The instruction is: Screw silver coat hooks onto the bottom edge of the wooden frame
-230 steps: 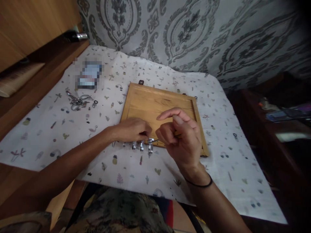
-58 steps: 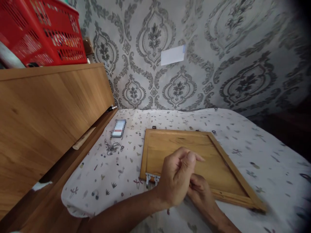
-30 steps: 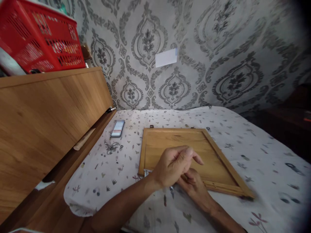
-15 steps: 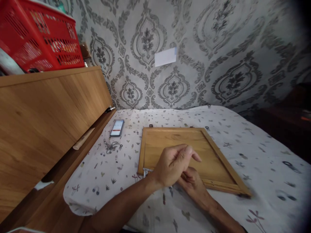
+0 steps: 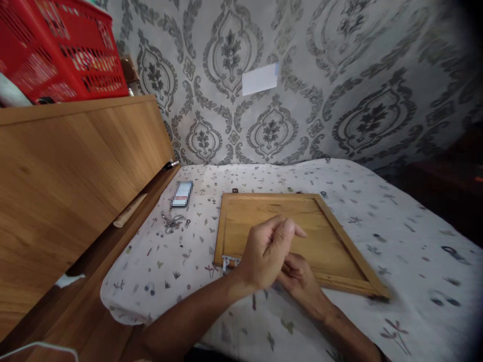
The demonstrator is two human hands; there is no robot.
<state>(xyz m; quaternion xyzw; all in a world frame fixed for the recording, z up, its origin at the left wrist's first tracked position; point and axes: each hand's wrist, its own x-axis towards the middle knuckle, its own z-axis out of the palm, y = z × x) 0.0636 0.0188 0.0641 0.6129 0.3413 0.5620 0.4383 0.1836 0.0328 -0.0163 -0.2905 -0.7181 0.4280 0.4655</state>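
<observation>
A wooden frame panel [image 5: 324, 236] lies flat on the patterned white cloth [image 5: 396, 221]. Small metal fittings [image 5: 229, 261] stick out at its near left corner. My left hand [image 5: 266, 254] hovers over the panel's near edge with its fingers curled in towards the thumb; what they hold, if anything, is hidden. My right hand [image 5: 304, 284] rests low on the near edge, just behind and under the left hand, which hides its fingers.
A bunch of metal pieces [image 5: 171, 221] and a small flat pack [image 5: 181, 193] lie left of the panel. A tall wooden cabinet side [image 5: 75, 166] stands at the left, with a red basket [image 5: 64, 45] on top. Patterned wallpaper rises behind.
My view has lifted from the tabletop to take in the wall and cabinet. Both hands have stayed at the panel's near edge, the left now over the right, shifting only slightly in the last second.
</observation>
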